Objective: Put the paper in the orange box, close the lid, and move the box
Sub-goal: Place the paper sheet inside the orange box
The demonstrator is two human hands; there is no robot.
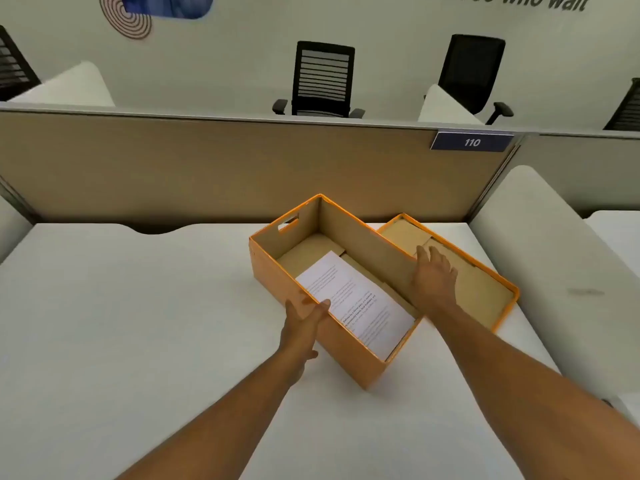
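Observation:
An open orange box (273,271) stands at an angle in the middle of the white desk. A printed sheet of paper (360,303) lies inside it, leaning up against the near end wall. My left hand (304,320) rests against the box's left long wall, thumb over the rim beside the paper. The orange lid (485,289) lies upside down on the desk, right behind the box. My right hand (433,275) reaches over the box's right wall with spread fingers, resting on the lid's brown inside; it grips nothing.
The white desk (138,323) ends at a tan partition (207,168) with a "110" sign (471,142). White side dividers (554,271) rise on the right. Black office chairs (323,81) stand beyond the partition.

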